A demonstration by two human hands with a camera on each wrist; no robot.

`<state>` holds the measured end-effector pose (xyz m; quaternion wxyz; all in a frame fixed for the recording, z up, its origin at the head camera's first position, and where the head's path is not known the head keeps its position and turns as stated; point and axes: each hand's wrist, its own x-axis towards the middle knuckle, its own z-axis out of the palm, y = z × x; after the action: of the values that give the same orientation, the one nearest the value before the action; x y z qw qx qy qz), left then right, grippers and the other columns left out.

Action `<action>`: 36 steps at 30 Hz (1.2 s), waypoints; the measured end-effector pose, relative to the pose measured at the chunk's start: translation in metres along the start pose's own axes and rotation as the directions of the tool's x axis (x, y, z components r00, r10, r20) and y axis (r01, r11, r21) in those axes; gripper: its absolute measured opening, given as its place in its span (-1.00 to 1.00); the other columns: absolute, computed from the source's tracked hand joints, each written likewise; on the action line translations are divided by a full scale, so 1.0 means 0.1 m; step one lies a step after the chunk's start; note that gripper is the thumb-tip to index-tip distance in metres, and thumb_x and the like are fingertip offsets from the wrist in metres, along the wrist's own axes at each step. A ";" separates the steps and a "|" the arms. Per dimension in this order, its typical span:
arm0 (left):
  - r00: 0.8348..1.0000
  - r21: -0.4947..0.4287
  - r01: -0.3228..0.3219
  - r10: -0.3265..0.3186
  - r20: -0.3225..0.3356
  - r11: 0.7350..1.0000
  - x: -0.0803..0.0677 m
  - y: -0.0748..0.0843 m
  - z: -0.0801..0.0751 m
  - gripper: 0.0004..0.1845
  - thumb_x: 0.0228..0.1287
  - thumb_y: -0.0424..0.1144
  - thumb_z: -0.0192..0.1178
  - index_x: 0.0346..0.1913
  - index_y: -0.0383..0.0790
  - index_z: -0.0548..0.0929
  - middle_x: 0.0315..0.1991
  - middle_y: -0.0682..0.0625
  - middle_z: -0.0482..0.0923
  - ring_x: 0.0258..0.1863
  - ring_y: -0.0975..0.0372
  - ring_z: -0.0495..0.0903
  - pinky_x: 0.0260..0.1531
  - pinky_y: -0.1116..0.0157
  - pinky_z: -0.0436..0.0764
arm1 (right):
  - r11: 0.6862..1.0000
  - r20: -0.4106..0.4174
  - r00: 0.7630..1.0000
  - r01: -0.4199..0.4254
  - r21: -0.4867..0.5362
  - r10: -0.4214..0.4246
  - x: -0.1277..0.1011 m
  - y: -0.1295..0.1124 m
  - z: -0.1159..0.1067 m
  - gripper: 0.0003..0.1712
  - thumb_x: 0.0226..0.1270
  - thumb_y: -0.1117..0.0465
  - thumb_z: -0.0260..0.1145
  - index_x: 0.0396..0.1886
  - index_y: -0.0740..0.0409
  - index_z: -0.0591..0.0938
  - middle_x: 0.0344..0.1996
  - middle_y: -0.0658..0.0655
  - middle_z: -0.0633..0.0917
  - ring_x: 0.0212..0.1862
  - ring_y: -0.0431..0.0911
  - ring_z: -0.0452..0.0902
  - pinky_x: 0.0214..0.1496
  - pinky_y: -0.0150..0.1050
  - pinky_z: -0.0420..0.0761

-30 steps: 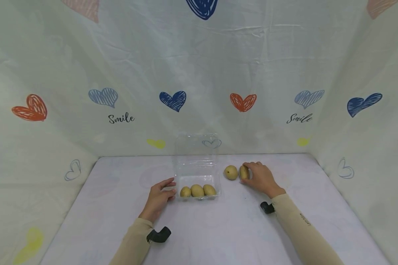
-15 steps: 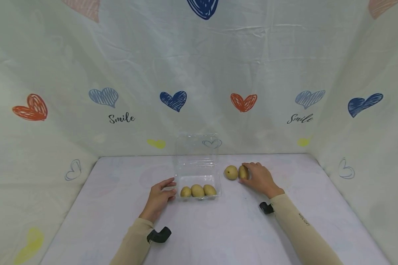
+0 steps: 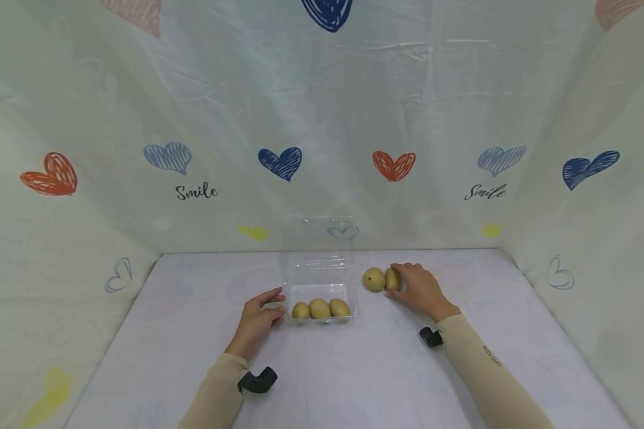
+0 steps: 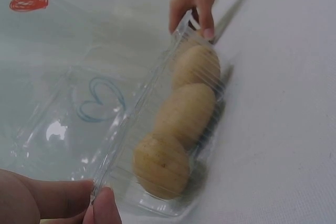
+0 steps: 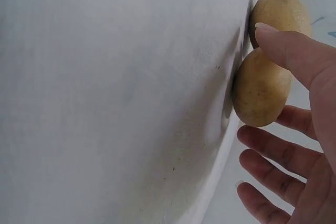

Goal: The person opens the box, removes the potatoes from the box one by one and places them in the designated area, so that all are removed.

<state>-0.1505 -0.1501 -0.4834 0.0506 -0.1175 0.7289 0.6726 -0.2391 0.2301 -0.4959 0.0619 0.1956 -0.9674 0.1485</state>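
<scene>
A clear plastic clamshell box stands mid-table with its lid up, and three potatoes lie in a row along its front. My left hand is at the box's left side. In the left wrist view its thumb and a fingertip pinch the box's rim. Right of the box two more potatoes lie touching each other. My right hand grips the right potato, with the thumb on one side and the fingers on the other. The left potato lies free.
A white cloth covers the table. Cloth walls printed with hearts close in the back and both sides. Black wrist camera mounts sit on both sleeves.
My right hand and the potato under it have edged slightly left, against the free potato. My left hand and the box have not moved.
</scene>
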 end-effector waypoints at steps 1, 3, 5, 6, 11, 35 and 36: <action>1.000 0.000 0.001 -0.001 -0.001 1.000 0.00 0.00 0.00 -0.45 0.41 -0.58 0.22 0.44 -0.47 0.49 0.27 -0.37 0.53 -0.24 0.27 0.59 -0.29 0.42 0.68 | 1.000 0.003 1.000 0.000 0.002 0.000 0.00 0.00 0.00 -0.21 0.27 -0.02 0.60 0.35 0.33 0.59 0.13 0.37 0.70 0.11 0.29 0.60 0.12 0.24 0.63; 1.000 -0.001 0.002 -0.002 0.000 1.000 0.00 0.00 0.00 -0.45 0.41 -0.58 0.22 0.44 -0.48 0.48 0.27 -0.37 0.52 -0.24 0.27 0.60 -0.29 0.42 0.68 | 1.000 0.006 1.000 0.001 0.005 -0.001 -0.01 0.00 0.00 -0.20 0.27 -0.02 0.60 0.36 0.34 0.58 0.15 0.38 0.70 0.12 0.30 0.60 0.14 0.25 0.63; 1.000 -0.001 0.004 -0.004 0.000 1.000 0.00 0.00 0.00 -0.45 0.42 -0.57 0.22 0.44 -0.48 0.48 0.27 -0.37 0.52 -0.23 0.27 0.60 -0.28 0.42 0.68 | 1.000 0.007 1.000 0.004 0.004 -0.004 -0.02 -0.01 -0.01 -0.19 0.26 -0.02 0.61 0.36 0.34 0.57 0.15 0.38 0.69 0.13 0.31 0.59 0.14 0.25 0.63; 1.000 -0.002 0.005 -0.005 0.001 1.000 0.00 0.00 0.00 -0.45 0.42 -0.57 0.23 0.45 -0.48 0.48 0.27 -0.38 0.52 -0.24 0.27 0.60 -0.28 0.42 0.68 | 1.000 0.006 1.000 0.004 0.002 -0.004 -0.02 -0.01 -0.02 -0.19 0.26 -0.02 0.61 0.37 0.34 0.57 0.16 0.39 0.68 0.14 0.31 0.59 0.15 0.26 0.62; 1.000 0.005 0.009 -0.009 0.001 1.000 0.00 0.01 0.01 -0.45 0.42 -0.57 0.23 0.45 -0.47 0.49 0.28 -0.39 0.52 -0.24 0.26 0.59 -0.28 0.42 0.67 | 1.000 -0.022 1.000 0.012 -0.028 -0.012 -0.07 -0.07 -0.10 -0.18 0.22 0.02 0.64 0.37 0.30 0.57 0.17 0.37 0.67 0.14 0.30 0.58 0.14 0.25 0.63; 1.000 -0.003 0.005 -0.005 -0.004 1.000 -0.01 0.02 0.01 -0.46 0.39 -0.60 0.21 0.42 -0.50 0.50 0.26 -0.40 0.53 -0.24 0.28 0.59 -0.30 0.46 0.66 | 0.955 -0.100 0.950 0.294 -0.039 -0.297 -0.16 -0.84 -0.29 -0.27 0.15 0.05 0.70 0.30 0.14 0.66 0.19 0.15 0.68 0.20 0.10 0.59 0.25 0.06 0.64; 1.000 -0.002 0.006 -0.006 -0.004 1.000 -0.01 0.02 0.01 -0.46 0.39 -0.60 0.21 0.42 -0.49 0.50 0.26 -0.40 0.53 -0.24 0.28 0.59 -0.30 0.46 0.66 | 0.948 -0.100 0.942 0.317 -0.042 -0.319 -0.15 -0.86 -0.28 -0.28 0.15 0.06 0.70 0.30 0.13 0.66 0.19 0.13 0.68 0.20 0.09 0.59 0.24 0.05 0.62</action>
<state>-0.1503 -0.1489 -0.4813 0.0509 -0.1212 0.7280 0.6729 -0.1895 0.1685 -0.4493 0.1384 0.3402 -0.9204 0.1342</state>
